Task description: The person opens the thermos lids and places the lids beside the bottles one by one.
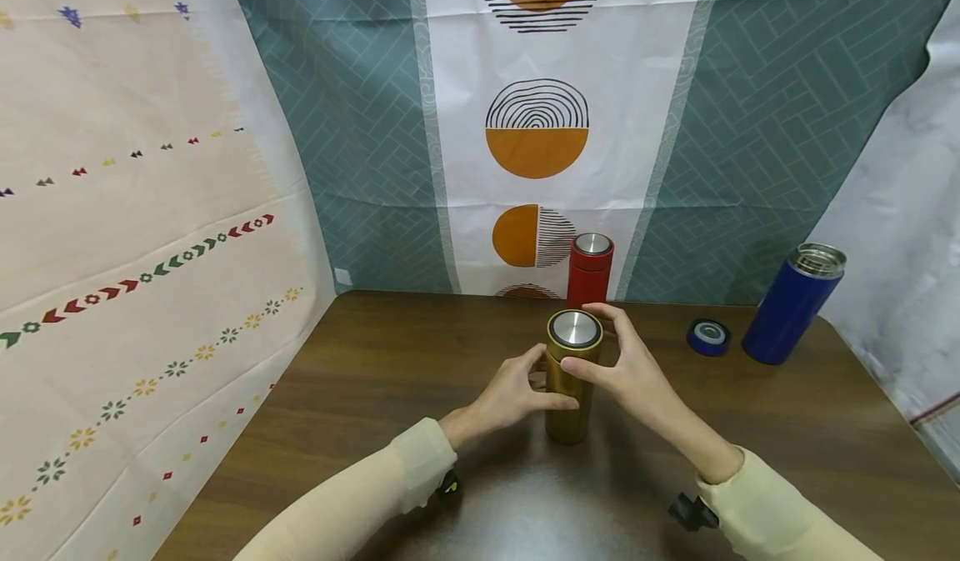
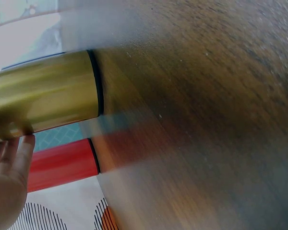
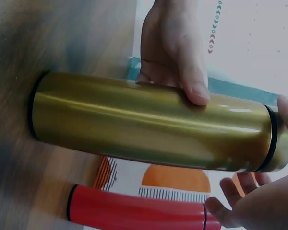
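A gold thermos bottle (image 1: 567, 423) with a steel-topped lid (image 1: 574, 328) stands upright on the brown table. My left hand (image 1: 506, 394) grips its body, thumb across the front and fingers behind; the right wrist view shows that thumb (image 3: 197, 88) pressed against the gold side. Higher up, my right hand (image 1: 630, 369) curves round the lid end, thumb in front by the seam and a finger at the far side. In the right wrist view the other right fingers (image 3: 242, 191) spread beside the bottle; their contact with it is unclear.
Behind the gold bottle stands a red thermos bottle (image 1: 589, 282) with its lid on. At the right is a blue thermos bottle (image 1: 791, 311) with an uncovered mouth. Its blue lid (image 1: 708, 338) lies beside it on the table (image 1: 360, 378). Patterned cloths (image 1: 360, 169) hang behind and at the sides.
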`<state>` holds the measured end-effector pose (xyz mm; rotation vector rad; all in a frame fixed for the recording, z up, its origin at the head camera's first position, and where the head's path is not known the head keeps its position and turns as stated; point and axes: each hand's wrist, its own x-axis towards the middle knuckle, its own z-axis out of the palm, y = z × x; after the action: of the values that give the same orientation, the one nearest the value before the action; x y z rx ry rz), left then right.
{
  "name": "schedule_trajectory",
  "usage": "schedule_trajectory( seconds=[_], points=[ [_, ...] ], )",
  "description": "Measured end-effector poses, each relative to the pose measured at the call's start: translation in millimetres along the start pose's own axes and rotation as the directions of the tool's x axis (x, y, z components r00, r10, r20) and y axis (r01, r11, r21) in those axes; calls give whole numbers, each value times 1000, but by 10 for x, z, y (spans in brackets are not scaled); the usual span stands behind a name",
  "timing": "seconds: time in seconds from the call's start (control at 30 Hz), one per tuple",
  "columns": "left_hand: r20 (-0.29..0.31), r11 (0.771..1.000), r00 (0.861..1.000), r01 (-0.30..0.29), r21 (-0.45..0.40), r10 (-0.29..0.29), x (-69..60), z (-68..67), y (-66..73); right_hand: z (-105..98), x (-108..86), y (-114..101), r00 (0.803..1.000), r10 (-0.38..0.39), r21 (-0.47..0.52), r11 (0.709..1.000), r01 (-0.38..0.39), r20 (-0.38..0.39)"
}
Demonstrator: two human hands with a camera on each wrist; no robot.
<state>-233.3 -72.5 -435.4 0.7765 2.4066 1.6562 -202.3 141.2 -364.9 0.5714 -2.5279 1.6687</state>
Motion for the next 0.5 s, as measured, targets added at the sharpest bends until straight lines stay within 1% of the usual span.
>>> schedule_trajectory(
  seconds=[0.1,0.17,0.27,0.37,0.5],
  points=[
    [1,1000,1000,-6,7,6,4,4,-11,0,10,-9,1000,-4,15,1000,4,1],
    [1,1000,1000,-9,9,9,5,5,-14,-25,26,-9,999,-13,29,1000,12,30],
    [1,1000,1000,-4,8,4,3,1,-7,-94,49,-7,995,-35,63,998,29,98],
    [6,1000,1000,-2,3,2,-1,-3,-1,-170,84,5,982,-66,109,993,47,177],
    [9,1000,1000,-10,9,10,-1,-5,-10,-249,138,29,958,-104,163,985,61,269]
  ],
)
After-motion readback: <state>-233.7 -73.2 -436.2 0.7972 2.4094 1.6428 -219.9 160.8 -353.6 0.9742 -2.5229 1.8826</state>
